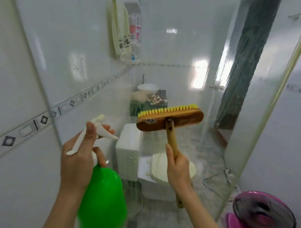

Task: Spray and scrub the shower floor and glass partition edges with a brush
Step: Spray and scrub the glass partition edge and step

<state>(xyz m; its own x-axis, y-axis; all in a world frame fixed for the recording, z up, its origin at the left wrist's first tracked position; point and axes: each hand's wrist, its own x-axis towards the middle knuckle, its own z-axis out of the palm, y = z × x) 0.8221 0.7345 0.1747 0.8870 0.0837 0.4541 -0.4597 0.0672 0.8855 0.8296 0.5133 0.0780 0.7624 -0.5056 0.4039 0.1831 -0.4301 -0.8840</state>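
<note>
Green spray bottle point(102, 195), brush point(170, 118), glass partition point(191, 47), white tiles point(12, 185)

Toilet point(154, 167) blurred behind glass; spray bottle point(102, 197) base cut off

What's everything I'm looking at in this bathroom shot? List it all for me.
Plastic spray bottle: one, green with white trigger, lower left, in left hand.
Wooden scrub brush: one, brown with yellow bristles, centre, held up by right hand.
Toilet: one, white, behind the glass, lid down.
Hanging towel: one, cream, upper wall.
Electric fan: one, pink, lower right floor.
Glass partition: clear, across the view.
Left hand: gripping the sprayer.
Right hand: gripping the brush handle.
</note>
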